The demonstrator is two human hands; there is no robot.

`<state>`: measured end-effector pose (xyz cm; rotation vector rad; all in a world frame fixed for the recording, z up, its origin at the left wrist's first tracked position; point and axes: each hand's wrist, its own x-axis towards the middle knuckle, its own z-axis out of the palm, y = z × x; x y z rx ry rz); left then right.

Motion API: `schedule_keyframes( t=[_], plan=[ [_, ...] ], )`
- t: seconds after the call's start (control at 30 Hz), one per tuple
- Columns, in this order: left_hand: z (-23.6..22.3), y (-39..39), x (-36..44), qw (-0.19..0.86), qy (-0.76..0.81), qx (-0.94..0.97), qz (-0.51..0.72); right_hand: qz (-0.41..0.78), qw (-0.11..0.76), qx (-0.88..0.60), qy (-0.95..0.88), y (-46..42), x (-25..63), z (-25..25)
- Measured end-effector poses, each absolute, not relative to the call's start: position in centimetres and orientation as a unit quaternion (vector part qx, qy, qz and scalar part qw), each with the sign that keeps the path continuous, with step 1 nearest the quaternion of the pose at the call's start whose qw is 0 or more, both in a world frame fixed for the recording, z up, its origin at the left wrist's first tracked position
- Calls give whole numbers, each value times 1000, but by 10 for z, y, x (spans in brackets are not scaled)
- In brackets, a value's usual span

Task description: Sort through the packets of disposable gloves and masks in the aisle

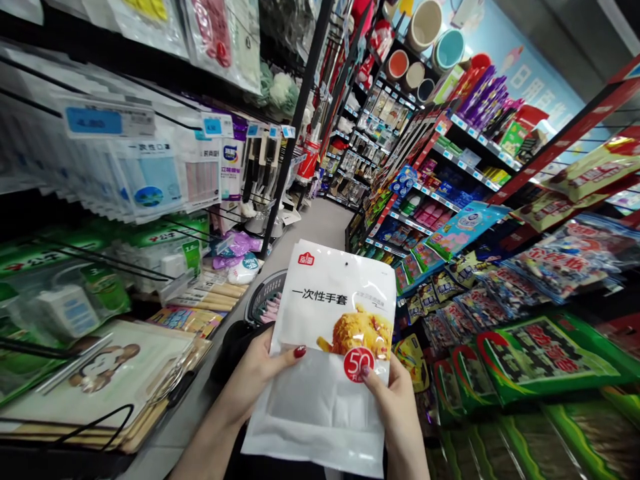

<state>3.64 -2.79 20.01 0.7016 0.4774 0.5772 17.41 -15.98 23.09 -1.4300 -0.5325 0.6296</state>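
I hold a flat white plastic packet (330,333) upright in front of me with both hands. It bears a red logo, black Chinese characters, a picture of fried food and a red round "50" mark. My left hand (260,373) grips its left edge, thumb on the front. My right hand (395,393) grips the right lower edge, thumb beside the red mark. Both hands are closed on the packet. A dark basket (267,297) shows just behind the packet.
I stand in a narrow shop aisle (320,223). On the left, hook racks carry hanging packets (145,180) above stacked boards (115,373). On the right, shelves hold snack bags (540,353) and coloured bowls (425,40) higher up.
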Motion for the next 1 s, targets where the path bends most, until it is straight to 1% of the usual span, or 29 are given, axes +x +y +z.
schedule_keyframes(
  t=[0.13, 0.23, 0.3, 0.4, 0.47, 0.57, 0.63, 0.7, 0.77, 0.9, 1.0],
  plan=[
    [186, -24, 45, 825, 269, 391, 306, 313, 672, -639, -206, -150, 181, 217],
    [175, -19, 50, 797, 282, 431, 315, 311, 660, -654, -202, -145, 193, 196],
    [170, -15, 50, 802, 266, 437, 310, 293, 653, -668, -203, -143, 203, 178],
    [162, -10, 50, 834, 232, 417, 277, 273, 653, -681, -187, -145, 221, 151],
    [152, -8, 54, 839, 236, 406, 273, 259, 655, -691, -161, -150, 238, 137],
    [124, -9, 71, 831, 253, 407, 284, 200, 664, -715, -90, -163, 277, 120],
    [101, -15, 87, 843, 269, 397, 245, 122, 672, -730, -29, -173, 307, 111],
    [81, -25, 105, 869, 267, 364, 201, 79, 664, -743, 5, -180, 331, 104],
    [66, -35, 122, 891, 252, 326, 191, 97, 637, -764, -2, -181, 344, 95],
    [55, -43, 142, 885, 280, 275, 251, 177, 563, -806, -38, -174, 337, 73],
    [50, -38, 146, 887, 303, 244, 250, 191, 535, -823, -20, -175, 325, 59]
  ],
)
